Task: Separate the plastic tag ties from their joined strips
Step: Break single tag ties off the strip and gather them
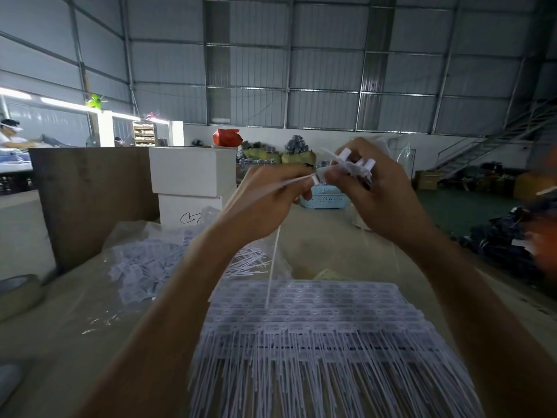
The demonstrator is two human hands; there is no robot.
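Two hands up in front of me, both busy on one short strip (346, 167) of tag ties held above the table (316, 236). My left hand (265, 197) pinches a single tie (272, 260) near its head, tail dangling straight down. My right hand (373, 188) is curled round the rest of the strip, a few white heads poking out past the fingers. Below sits a big stack of joined strips (316, 315), tails fanned toward me, and a loose pile of separated ties (144, 263) on clear plastic off to the left.

These look featherlight and bendy, so the tails are no good for pulling. I'd grab right at the head, close to the joint, and twist or snap sideways. The thin connectors probably break easily, but small smooth plastic could slip out of a lazy pinch.
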